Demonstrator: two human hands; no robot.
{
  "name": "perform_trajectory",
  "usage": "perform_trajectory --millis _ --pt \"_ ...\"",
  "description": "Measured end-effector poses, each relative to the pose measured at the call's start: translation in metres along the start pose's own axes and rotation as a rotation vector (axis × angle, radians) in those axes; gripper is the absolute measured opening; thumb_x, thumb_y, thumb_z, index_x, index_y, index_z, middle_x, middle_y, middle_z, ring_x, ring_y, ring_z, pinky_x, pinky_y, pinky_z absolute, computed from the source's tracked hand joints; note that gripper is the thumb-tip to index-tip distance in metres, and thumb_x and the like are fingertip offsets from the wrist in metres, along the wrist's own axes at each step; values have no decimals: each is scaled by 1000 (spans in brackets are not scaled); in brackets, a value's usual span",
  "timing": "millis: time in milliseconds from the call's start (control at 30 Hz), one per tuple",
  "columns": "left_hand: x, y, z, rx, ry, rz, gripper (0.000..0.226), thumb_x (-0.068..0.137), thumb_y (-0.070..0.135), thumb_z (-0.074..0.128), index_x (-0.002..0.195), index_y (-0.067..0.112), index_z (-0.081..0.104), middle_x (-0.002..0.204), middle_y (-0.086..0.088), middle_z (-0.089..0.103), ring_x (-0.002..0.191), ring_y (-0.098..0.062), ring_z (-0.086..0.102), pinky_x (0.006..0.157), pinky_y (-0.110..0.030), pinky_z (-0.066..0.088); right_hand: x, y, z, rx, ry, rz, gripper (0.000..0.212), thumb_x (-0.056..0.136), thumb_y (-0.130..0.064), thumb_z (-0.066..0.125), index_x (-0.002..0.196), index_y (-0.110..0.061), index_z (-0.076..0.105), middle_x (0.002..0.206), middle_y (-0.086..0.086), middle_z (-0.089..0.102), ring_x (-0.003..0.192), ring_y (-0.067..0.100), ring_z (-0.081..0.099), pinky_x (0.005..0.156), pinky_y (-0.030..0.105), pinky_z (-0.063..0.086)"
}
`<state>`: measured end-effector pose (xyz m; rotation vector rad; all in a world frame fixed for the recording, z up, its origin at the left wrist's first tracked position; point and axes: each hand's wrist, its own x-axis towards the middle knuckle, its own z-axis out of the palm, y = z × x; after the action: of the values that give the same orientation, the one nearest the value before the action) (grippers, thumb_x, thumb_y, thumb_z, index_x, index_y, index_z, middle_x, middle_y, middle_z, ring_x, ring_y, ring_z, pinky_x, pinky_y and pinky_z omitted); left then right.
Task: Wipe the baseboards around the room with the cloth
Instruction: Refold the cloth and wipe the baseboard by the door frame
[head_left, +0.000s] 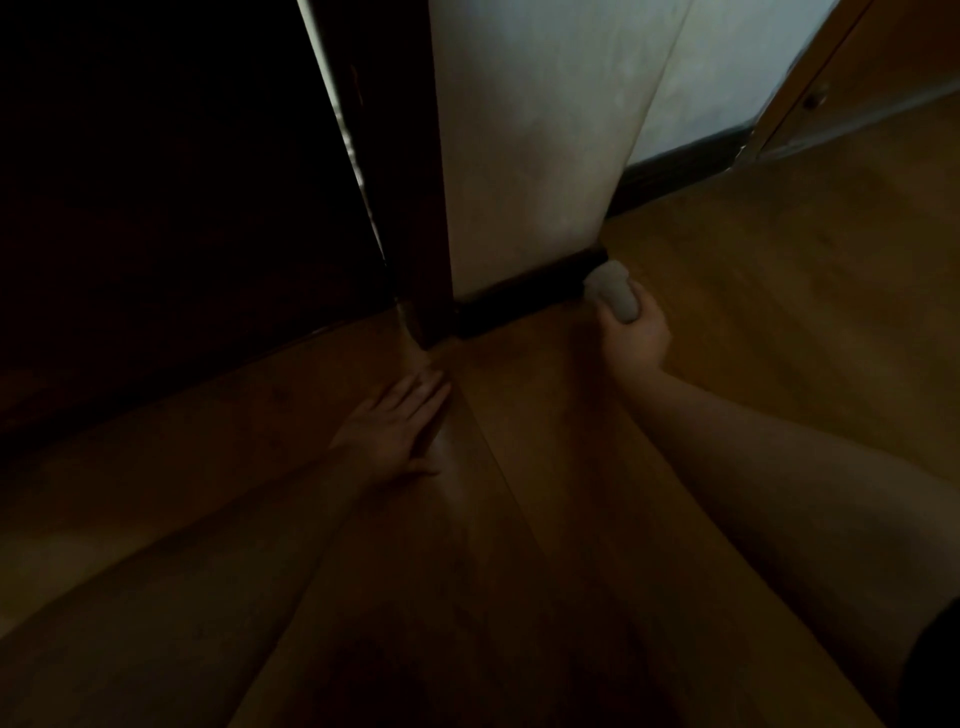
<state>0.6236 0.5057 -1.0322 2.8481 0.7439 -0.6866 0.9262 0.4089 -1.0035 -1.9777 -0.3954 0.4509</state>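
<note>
A dark baseboard (519, 293) runs along the foot of a narrow white wall section. At its right end, by the wall's outer corner, my right hand (636, 338) grips a bunched pale grey cloth (613, 293) and holds it against the board. My left hand (400, 423) lies flat on the wooden floor, fingers straight, pointing toward the door frame. A second stretch of dark baseboard (675, 169) continues beyond the corner along the far wall.
A dark door (182, 208) and its frame (405, 208) stand left of the wall section. Wooden floor (779, 286) spreads to the right. A light wooden cabinet or door (857, 78) stands at the far right corner. The scene is dim.
</note>
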Motion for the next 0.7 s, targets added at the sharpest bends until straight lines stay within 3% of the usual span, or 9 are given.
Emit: perform_trajectory --millis 133,300,433,533,633,700 --pt "3 1 -1 -4 -115 -13 98 89 76 37 152 31 -23 161 6 -28 152 -21 -12 122 -48 10 25 0 -3 -35 59 91 57 91 -28 65 145 -23 47 142 3 53 127 22 52 102 29 39" --pt "7 1 -5 -63 -169 -24 100 89 72 44 153 33 -21 159 7 -30 151 -22 -15 122 -49 9 26 -12 20 -53 -24 87 57 93 -29 64 146 -24 45 144 4 52 130 25 49 101 26 34" --pt "7 4 -4 -79 -170 -32 100 89 70 47 154 32 -19 160 7 -28 151 -23 -14 120 -48 6 -9 -15 44 -136 -83 -4 55 95 -31 59 147 -18 45 142 7 54 130 25 50 109 33 38" --pt "8 5 -3 -126 -157 -33 101 89 64 52 155 31 -16 161 6 -27 151 -23 -15 120 -47 7 -45 -16 65 -112 -148 -66 51 96 -33 59 143 -16 48 135 5 57 124 21 54 101 25 41" --pt "9 3 0 -145 -151 -21 102 88 63 55 155 31 -15 161 5 -27 151 -24 -14 121 -48 6 -74 -23 81 -37 -175 -30 55 96 -28 63 146 -15 45 139 6 53 126 20 49 107 29 39" --pt "10 1 3 -142 -132 -9 102 88 65 55 155 31 -15 162 4 -25 151 -25 -13 122 -47 7 -88 -25 89 -76 -211 -82 54 95 -29 64 145 -14 47 140 7 52 126 21 49 101 25 37"
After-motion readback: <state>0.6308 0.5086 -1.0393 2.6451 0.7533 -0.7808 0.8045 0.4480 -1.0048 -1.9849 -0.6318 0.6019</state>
